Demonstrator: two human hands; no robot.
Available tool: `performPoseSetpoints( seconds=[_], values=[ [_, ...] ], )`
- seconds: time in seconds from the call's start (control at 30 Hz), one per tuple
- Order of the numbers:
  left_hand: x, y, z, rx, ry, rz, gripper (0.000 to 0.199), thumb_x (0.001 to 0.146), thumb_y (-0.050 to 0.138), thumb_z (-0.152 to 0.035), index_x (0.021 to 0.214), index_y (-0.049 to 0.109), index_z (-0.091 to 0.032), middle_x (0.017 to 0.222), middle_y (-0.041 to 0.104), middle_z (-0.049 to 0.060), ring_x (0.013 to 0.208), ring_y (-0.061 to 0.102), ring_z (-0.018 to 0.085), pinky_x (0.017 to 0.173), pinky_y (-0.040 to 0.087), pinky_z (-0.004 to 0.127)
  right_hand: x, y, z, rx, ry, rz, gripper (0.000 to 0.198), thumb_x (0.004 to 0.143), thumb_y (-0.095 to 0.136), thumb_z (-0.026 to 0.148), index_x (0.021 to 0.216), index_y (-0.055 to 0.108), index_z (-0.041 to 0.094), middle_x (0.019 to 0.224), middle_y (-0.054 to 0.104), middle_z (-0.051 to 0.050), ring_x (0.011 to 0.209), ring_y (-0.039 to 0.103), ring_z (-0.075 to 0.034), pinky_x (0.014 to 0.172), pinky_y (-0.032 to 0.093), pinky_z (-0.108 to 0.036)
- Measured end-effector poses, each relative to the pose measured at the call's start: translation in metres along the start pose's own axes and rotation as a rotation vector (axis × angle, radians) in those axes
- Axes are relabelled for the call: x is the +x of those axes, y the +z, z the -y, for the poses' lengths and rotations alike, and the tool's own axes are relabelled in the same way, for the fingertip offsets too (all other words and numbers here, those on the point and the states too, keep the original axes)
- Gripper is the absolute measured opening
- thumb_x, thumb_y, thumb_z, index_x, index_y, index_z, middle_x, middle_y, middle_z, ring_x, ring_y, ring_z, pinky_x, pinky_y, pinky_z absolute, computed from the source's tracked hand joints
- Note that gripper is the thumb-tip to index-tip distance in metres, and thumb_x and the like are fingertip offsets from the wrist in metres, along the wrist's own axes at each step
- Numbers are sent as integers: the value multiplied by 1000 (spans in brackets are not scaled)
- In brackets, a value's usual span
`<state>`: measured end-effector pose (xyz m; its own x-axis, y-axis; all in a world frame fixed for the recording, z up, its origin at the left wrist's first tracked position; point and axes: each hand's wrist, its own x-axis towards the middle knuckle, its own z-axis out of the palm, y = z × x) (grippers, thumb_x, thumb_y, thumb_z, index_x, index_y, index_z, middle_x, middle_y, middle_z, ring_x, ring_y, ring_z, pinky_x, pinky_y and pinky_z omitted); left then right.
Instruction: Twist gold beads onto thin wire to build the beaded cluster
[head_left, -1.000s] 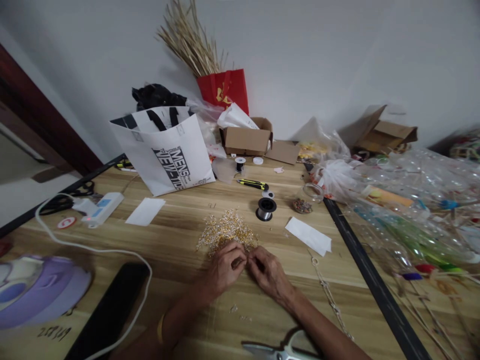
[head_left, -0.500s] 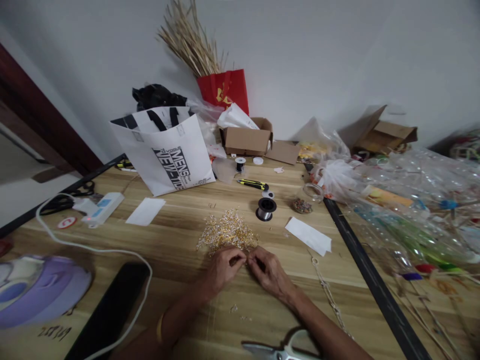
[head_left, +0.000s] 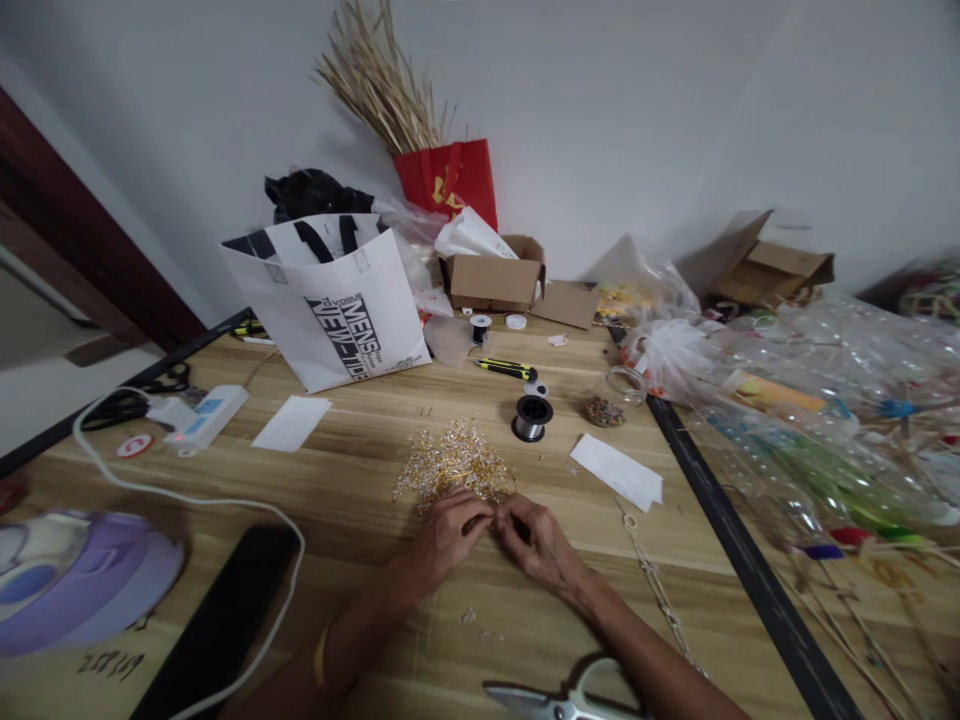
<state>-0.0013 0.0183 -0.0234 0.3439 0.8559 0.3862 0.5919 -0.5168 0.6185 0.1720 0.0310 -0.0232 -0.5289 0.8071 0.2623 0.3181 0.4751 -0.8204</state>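
A loose pile of small gold and clear pieces (head_left: 454, 458) lies on the wooden table, just beyond my hands. My left hand (head_left: 452, 535) is at the pile's near edge, thumb and index finger pinched together. Close beside it, my right hand (head_left: 536, 545) pinches in the same way, and the fingertips of both almost meet. Whatever they hold between them is too small to make out. A few tiny clear bits (head_left: 468, 617) rest on the table below my hands. Scissors (head_left: 559, 703) lie at the bottom edge, partly under my right forearm.
Behind the pile stand a spool of wire (head_left: 532, 418), a yellow cutter knife (head_left: 505, 369) and a jar of beads (head_left: 607, 408). A chain (head_left: 660, 590) lies to the right, near folded white paper (head_left: 618, 472). A black phone-like slab (head_left: 225, 620) and white cable (head_left: 187, 497) are at left.
Both hands stay in almost the same place, fingertips together. The left fingers shift very slightly; nothing else visibly moves.
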Motion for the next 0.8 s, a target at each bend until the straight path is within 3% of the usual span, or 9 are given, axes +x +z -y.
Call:
performPoseSetpoints(
  seconds=[0.37, 0.8],
  values=[
    [4, -4, -6, -23, -148, 80, 14, 78, 55, -10, 71, 64, -17, 73, 66, 2, 73, 58, 15, 69, 44, 25, 1, 0, -1, 32, 45, -25, 14, 85, 47, 19, 72, 52, 16, 65, 49, 0, 59, 45, -11, 54, 34, -21],
    [5, -4, -1, -175, -260, 93, 12, 75, 55, -14, 70, 66, -15, 72, 68, 3, 69, 58, 14, 69, 44, 24, 1, 0, -4, 38, 2, -72, 14, 86, 49, 23, 77, 56, 16, 69, 52, -2, 63, 48, -13, 59, 38, -23]
  ],
)
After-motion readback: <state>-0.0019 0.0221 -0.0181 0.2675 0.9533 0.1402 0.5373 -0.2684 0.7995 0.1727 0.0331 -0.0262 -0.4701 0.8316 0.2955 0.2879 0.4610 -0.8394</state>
